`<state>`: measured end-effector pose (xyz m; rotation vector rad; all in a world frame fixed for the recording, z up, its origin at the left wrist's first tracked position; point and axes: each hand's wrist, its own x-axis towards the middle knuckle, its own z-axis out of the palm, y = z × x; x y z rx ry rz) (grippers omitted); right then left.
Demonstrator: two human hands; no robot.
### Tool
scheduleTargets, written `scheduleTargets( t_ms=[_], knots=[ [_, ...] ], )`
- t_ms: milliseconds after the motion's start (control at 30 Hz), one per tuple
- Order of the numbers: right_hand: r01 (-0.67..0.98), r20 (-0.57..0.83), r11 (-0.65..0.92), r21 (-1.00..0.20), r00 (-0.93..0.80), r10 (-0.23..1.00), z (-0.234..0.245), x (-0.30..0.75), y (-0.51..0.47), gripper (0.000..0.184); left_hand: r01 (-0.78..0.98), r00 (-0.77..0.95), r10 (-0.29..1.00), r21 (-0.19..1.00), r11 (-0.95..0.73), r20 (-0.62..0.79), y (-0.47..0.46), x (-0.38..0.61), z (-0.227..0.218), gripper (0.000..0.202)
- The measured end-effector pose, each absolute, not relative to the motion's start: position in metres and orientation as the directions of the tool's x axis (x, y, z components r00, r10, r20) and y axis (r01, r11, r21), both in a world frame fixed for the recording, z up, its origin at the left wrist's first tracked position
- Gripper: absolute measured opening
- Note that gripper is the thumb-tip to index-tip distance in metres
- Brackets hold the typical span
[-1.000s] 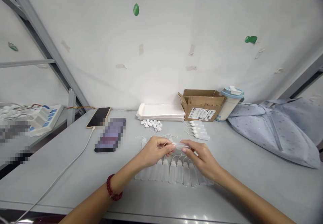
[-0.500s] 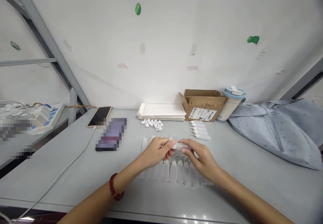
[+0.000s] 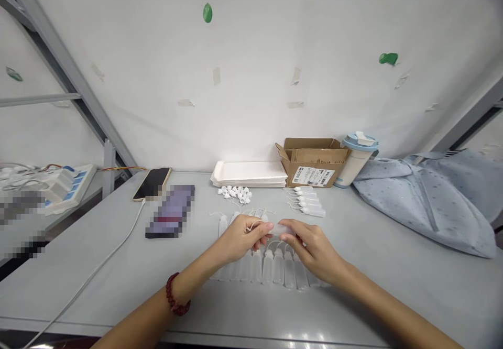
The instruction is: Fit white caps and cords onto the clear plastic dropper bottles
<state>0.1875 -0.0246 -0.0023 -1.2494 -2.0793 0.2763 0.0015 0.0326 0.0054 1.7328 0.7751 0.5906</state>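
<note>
Both hands meet over the middle of the grey table. A small clear plastic bottle lies sideways between them. My left hand pinches its left end, and my right hand grips its body. Under my hands lies a row of several clear bottles side by side, with thin white loops at their necks. Further back is a small heap of white caps, and to its right several capped bottles lie in a neat stack.
A stack of white envelopes, an open cardboard box and a lidded cup stand by the wall. Two phones lie at left, one on a white cable. Blue cloth covers the right side.
My hands have stayed together on the bottle with only small finger shifts. The view has shifted slightly.
</note>
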Motion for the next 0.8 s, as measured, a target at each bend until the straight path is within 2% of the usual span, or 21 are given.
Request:
scheduleTargets(
  t_ms=[167, 267, 333, 433, 567, 700, 800],
  knots=[
    [0.647, 0.329, 0.439, -0.623, -0.292, 0.898, 0.007, 0.186, -0.024, 0.030, 0.232, 0.629, 0.774, 0.934, -0.272, 0.069, 0.029, 0.003, 0.004, 0.036],
    [0.665, 0.332, 0.436, -0.606, -0.286, 0.899, 0.003, 0.187, -0.022, 0.028, 0.273, 0.596, 0.777, 0.858, -0.435, 0.204, 0.029, 0.004, 0.002, 0.032],
    [0.705, 0.424, 0.475, -0.526, -0.266, 0.866, -0.004, 0.188, -0.021, 0.024, 0.298, 0.579, 0.764, 0.799, -0.523, 0.284, 0.030, 0.005, 0.002, 0.028],
    [0.764, 0.584, 0.559, -0.324, -0.303, 0.753, -0.013, 0.187, -0.019, 0.022, 0.301, 0.583, 0.753, 0.779, -0.550, 0.306, 0.030, 0.005, 0.001, 0.022],
    [0.791, 0.659, 0.607, -0.080, -0.415, 0.628, -0.012, 0.183, -0.019, 0.019, 0.281, 0.607, 0.732, 0.779, -0.561, 0.309, 0.028, 0.007, 0.000, 0.018],
    [0.831, 0.665, 0.557, 0.006, -0.419, 0.618, -0.007, 0.185, -0.017, 0.018, 0.277, 0.582, 0.736, 0.767, -0.578, 0.345, 0.030, 0.007, -0.001, 0.021],
    [0.903, 0.626, 0.430, 0.021, -0.347, 0.698, -0.009, 0.196, -0.010, 0.015, 0.307, 0.479, 0.800, 0.785, -0.538, 0.362, 0.039, 0.001, 0.000, 0.027]
  ],
)
